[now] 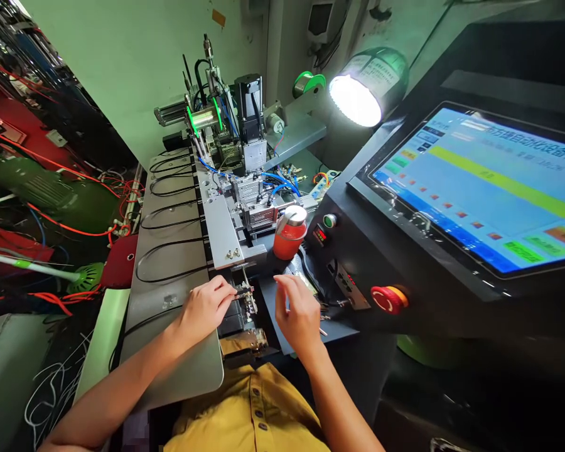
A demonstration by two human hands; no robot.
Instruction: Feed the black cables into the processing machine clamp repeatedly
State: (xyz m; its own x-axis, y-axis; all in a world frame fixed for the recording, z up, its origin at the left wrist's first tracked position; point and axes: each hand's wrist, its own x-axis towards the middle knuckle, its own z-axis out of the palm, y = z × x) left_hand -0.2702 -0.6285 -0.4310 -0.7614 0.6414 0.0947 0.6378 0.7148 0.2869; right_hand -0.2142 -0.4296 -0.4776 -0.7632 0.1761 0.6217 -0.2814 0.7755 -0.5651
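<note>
Cable end (243,292), thin black, pinched in left hand (208,302) beside silvery metal fixture (251,304) — keep straight. Right hand (300,310) curled, contents unclear.

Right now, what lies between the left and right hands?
From the left hand to the right hand, the head view shows a thin black piece, a small metal fixture, then dark plate.

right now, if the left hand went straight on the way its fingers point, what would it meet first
Probably the small, shiny metal fixture just beyond the fingertips of the left hand; the depth there is unclear, so whether they touch is hard to tell.
</note>
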